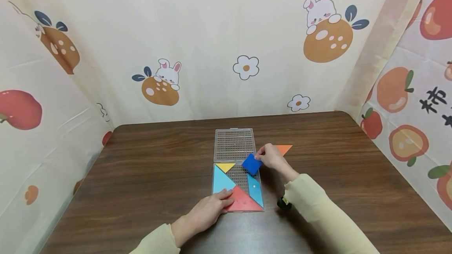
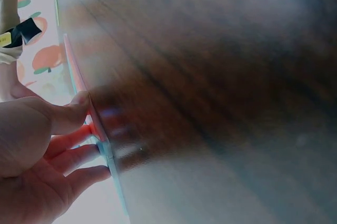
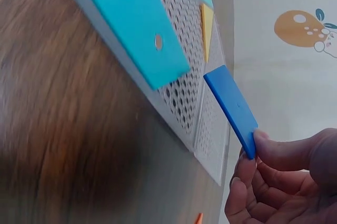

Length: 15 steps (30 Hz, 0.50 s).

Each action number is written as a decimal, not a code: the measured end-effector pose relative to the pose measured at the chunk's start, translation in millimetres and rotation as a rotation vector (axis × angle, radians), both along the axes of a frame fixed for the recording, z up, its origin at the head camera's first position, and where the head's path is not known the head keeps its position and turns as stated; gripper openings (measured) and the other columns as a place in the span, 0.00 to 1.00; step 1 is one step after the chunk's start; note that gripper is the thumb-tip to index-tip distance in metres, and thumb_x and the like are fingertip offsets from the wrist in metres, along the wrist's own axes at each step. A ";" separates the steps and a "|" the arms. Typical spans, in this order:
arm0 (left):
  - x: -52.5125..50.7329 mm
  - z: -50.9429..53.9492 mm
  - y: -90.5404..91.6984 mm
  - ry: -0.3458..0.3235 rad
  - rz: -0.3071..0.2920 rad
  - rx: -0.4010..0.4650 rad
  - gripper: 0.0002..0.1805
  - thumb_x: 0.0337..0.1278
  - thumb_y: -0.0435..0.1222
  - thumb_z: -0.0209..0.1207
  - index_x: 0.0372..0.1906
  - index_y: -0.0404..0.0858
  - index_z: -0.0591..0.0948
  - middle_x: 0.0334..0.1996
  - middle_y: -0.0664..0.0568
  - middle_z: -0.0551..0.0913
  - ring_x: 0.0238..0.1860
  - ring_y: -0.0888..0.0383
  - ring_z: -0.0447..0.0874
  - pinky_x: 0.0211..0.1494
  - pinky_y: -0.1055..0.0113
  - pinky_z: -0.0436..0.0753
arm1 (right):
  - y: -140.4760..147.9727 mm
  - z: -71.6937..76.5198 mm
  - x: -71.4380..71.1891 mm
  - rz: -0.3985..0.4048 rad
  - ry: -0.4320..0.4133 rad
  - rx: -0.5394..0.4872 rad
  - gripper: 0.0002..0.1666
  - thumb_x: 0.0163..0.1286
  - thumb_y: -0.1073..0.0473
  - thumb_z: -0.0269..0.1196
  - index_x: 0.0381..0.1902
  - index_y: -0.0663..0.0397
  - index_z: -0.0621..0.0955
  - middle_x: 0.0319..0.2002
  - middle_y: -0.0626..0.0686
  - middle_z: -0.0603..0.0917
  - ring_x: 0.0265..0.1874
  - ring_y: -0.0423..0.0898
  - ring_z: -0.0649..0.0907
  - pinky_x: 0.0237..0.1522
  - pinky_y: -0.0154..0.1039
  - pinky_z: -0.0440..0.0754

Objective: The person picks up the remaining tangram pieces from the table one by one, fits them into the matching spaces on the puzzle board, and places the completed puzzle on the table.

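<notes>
My right hand (image 1: 272,157) pinches a blue square tangram piece (image 1: 251,164) between thumb and fingers. The piece is tilted over the upper right part of a clear plastic tray (image 1: 234,175); the right wrist view shows the square (image 3: 231,105) raised above the mesh. My left hand (image 1: 207,211) rests at the tray's lower left, its fingertips touching a red triangle (image 1: 245,203). In the left wrist view the left thumb (image 2: 73,112) lies against the near edge. Also in the tray are a light blue triangle (image 1: 219,179), a yellow triangle (image 1: 225,166) and a light blue parallelogram (image 1: 255,191).
A clear mesh lid (image 1: 234,142) lies unfolded behind the tray. An orange triangle (image 1: 284,149) lies on the brown wooden table (image 1: 159,167), partly behind the right hand. Printed curtains (image 1: 212,50) stand at the back and both sides.
</notes>
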<state>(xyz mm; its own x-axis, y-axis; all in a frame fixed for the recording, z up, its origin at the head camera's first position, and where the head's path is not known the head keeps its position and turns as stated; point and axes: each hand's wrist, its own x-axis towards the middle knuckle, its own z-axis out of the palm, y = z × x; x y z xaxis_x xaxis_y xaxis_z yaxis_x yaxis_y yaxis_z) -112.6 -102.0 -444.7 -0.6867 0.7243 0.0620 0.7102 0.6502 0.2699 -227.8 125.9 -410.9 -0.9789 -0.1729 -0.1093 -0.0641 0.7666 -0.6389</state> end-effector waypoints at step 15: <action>-0.4 -2.7 -0.2 0.025 -0.004 0.007 0.17 0.57 0.34 0.54 0.53 0.37 0.76 0.56 0.45 0.71 0.55 0.53 0.70 0.51 0.64 0.74 | -28.8 -8.0 1.3 -0.001 -0.031 -0.027 0.07 0.58 0.64 0.62 0.24 0.62 0.82 0.24 0.52 0.80 0.19 0.42 0.74 0.20 0.32 0.71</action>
